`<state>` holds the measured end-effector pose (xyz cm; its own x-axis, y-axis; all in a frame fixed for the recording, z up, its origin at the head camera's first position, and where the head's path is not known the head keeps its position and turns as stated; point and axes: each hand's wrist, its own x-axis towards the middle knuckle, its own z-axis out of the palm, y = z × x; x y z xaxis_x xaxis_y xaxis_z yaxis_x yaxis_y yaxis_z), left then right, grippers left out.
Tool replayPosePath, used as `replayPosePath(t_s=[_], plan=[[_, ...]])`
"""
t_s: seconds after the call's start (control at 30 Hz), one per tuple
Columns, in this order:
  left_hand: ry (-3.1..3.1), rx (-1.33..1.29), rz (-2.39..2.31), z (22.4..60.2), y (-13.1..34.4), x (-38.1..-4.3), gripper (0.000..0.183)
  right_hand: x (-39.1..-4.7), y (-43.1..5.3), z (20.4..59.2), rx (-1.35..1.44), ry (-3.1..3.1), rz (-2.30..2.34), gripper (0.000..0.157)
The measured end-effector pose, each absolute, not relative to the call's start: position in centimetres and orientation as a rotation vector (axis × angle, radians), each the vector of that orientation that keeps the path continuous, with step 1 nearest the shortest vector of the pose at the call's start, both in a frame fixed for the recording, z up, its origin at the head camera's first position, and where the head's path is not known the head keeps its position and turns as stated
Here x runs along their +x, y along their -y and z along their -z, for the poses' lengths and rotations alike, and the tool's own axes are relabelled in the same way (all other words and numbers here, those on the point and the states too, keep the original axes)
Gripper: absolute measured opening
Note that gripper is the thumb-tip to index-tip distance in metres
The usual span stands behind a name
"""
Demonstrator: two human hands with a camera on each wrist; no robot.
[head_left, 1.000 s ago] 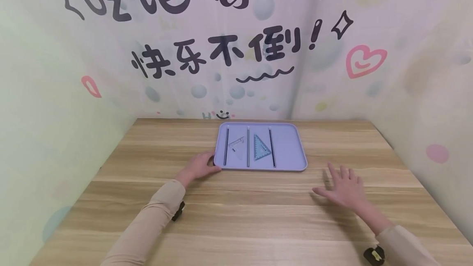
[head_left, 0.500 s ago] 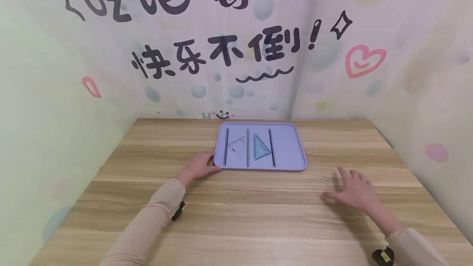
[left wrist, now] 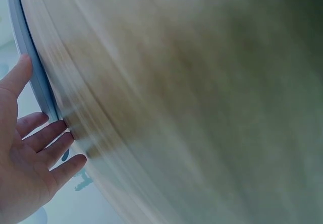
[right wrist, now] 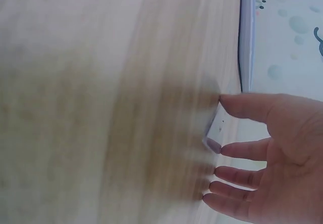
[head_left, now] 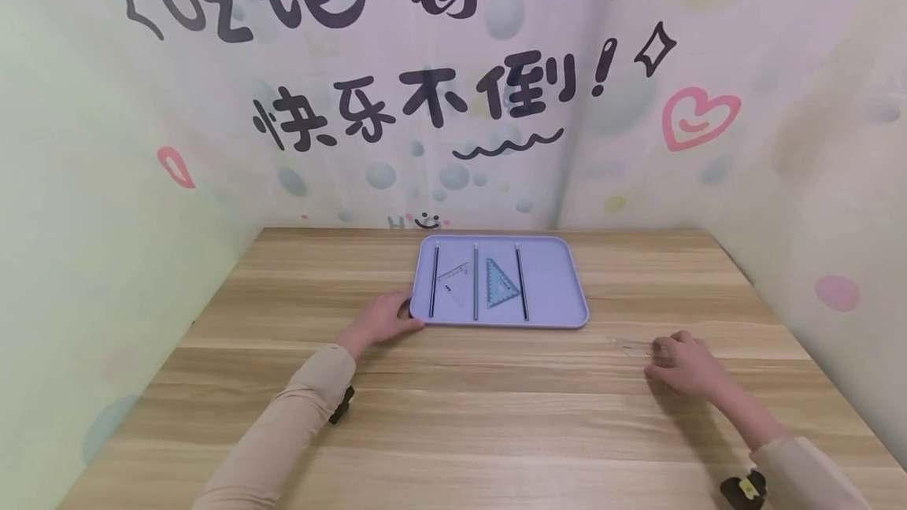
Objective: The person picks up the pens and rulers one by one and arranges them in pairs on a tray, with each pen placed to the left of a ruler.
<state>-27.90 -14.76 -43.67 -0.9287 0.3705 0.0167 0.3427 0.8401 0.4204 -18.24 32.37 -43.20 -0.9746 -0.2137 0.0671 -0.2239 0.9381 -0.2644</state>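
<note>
A lavender tray (head_left: 556,282) lies at the back of the wooden table. Along its left edge rests my left hand (head_left: 386,317); the thumb touches the front corner and the fingers lie fairly straight beside the rim (left wrist: 38,77). A small clear set square (head_left: 627,346) lies right of the tray, and the fingers of my right hand (head_left: 687,364) cover its right end. From the right wrist, the clear plastic (right wrist: 217,125) shows between thumb and index fingertip, which pinch its edges. The other fingers of this right hand (right wrist: 282,158) extend close over the wood.
On the tray lie several dark and grey rods or pencils (head_left: 476,282), a clear set square (head_left: 456,283) and a blue set square (head_left: 501,286). Printed cloth walls (head_left: 397,171) enclose the table (head_left: 496,415) at the back and sides.
My right hand has moved right and slightly toward me, uncovering part of the clear set square. Its spread fingers have drawn in at the right end. The left hand and tray have not moved.
</note>
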Motion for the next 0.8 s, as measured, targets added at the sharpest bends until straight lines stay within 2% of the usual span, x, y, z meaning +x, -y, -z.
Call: replayPosePath(t_s=[0.8], plan=[[-2.957, 0.594, -0.662, 43.7, 14.8, -27.9, 0.064, -19.8, -34.0, 42.4, 0.379, 3.111, -0.588, 0.046]])
